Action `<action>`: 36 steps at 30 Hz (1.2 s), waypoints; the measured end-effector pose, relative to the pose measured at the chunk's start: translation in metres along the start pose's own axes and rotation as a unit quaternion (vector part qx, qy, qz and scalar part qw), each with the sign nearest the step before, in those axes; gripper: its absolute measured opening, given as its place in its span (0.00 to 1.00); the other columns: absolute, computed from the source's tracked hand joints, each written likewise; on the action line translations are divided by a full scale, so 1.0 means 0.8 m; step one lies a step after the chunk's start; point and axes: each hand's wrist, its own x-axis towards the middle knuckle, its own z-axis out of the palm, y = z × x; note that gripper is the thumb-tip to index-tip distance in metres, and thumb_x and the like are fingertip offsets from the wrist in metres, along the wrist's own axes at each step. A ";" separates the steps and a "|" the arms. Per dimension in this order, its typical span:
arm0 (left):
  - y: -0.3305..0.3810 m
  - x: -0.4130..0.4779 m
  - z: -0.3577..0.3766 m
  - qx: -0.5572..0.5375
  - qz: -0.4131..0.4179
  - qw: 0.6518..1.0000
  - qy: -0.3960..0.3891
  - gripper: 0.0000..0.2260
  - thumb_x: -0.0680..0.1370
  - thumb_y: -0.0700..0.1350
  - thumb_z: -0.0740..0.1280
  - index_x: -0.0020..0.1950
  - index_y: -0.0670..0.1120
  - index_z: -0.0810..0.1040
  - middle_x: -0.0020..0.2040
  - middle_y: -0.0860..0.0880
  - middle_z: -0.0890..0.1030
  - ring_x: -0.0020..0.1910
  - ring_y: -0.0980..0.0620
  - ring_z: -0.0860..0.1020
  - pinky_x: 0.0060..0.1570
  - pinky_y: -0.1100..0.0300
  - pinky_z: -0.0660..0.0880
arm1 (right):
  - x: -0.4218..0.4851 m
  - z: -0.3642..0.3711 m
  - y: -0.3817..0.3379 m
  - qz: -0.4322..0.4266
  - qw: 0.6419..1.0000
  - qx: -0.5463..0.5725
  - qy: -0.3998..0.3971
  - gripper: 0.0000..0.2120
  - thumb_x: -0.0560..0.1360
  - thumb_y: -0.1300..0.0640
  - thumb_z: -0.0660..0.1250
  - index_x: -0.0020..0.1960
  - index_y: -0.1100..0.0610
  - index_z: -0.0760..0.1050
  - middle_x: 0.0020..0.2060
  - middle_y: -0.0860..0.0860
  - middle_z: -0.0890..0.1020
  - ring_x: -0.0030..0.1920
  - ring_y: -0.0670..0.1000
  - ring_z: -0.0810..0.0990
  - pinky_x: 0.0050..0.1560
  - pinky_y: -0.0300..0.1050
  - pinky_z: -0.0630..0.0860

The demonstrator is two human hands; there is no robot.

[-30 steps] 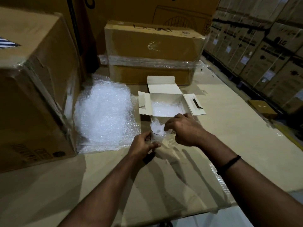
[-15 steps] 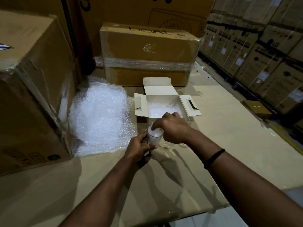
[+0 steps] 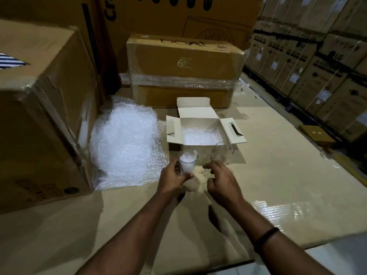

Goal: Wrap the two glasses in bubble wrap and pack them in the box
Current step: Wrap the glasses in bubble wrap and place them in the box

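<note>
The open box (image 3: 198,113) is white, and so is the heap of bubble wrap (image 3: 127,139), dotted with bubbles. The glass (image 3: 187,163) is clear with white filling, the wristband (image 3: 266,236) black, the left carton (image 3: 39,116) brown with a blue-and-white striped label (image 3: 10,61).

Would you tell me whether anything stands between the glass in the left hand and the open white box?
Nothing visible does. The stuffed glass, held by the left hand, is in front of the white box, whose flaps lie open; only its near wall needs clearing. The empty glass stands aside, to the right.
</note>
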 end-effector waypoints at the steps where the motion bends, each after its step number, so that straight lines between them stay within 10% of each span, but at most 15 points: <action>1: 0.004 0.001 0.001 0.005 -0.004 1.000 0.017 0.24 0.64 0.43 0.81 0.57 0.46 0.78 0.49 0.50 0.83 0.48 0.53 0.81 0.47 0.60 0.77 | -0.007 0.012 0.010 0.022 0.999 -0.008 -0.025 0.22 0.68 0.63 0.60 0.61 0.56 0.76 0.59 0.53 0.77 0.59 0.55 0.76 0.58 0.46 0.73; 11: 0.016 -0.015 0.002 0.032 0.008 0.999 0.016 0.28 0.68 0.36 0.76 0.66 0.49 0.75 0.53 0.52 0.83 0.50 0.53 0.80 0.46 0.65 0.75 | -0.017 0.052 0.036 -0.029 0.990 -0.132 -0.046 0.19 0.73 0.59 0.62 0.61 0.63 0.78 0.59 0.60 0.80 0.59 0.60 0.77 0.62 0.50 0.73; 16: 0.025 -0.021 -0.051 0.010 0.038 0.979 0.202 0.22 0.74 0.29 0.61 0.63 0.45 0.79 0.57 0.52 0.80 0.56 0.54 0.77 0.56 0.66 0.72 | -0.016 0.055 0.037 -0.043 0.986 -0.155 -0.043 0.17 0.73 0.58 0.63 0.59 0.63 0.78 0.57 0.60 0.81 0.57 0.60 0.79 0.60 0.49 0.74; 22: -0.017 0.044 -0.148 0.400 -0.078 0.908 0.101 0.16 0.76 0.46 0.69 0.63 0.51 0.80 0.65 0.46 0.78 0.65 0.42 0.73 0.63 0.51 0.67 | -0.016 0.055 0.034 -0.064 0.987 -0.146 -0.014 0.13 0.74 0.58 0.63 0.54 0.62 0.79 0.53 0.59 0.81 0.53 0.59 0.78 0.56 0.48 0.74; 32: 0.028 0.042 -0.164 0.270 0.054 0.916 0.291 0.09 0.79 0.46 0.67 0.52 0.43 0.84 0.48 0.40 0.84 0.48 0.38 0.80 0.47 0.52 0.73 | -0.015 0.053 0.034 -0.062 0.987 -0.146 -0.007 0.10 0.74 0.57 0.62 0.51 0.60 0.78 0.50 0.57 0.81 0.51 0.58 0.78 0.54 0.48 0.74; 36: 0.013 0.032 -0.161 0.327 0.014 0.924 0.197 0.06 0.76 0.42 0.68 0.49 0.47 0.84 0.49 0.43 0.84 0.50 0.39 0.80 0.52 0.52 0.75 | -0.015 0.053 0.032 -0.061 0.987 -0.150 -0.004 0.11 0.73 0.57 0.62 0.50 0.60 0.79 0.49 0.57 0.82 0.50 0.58 0.78 0.53 0.48 0.74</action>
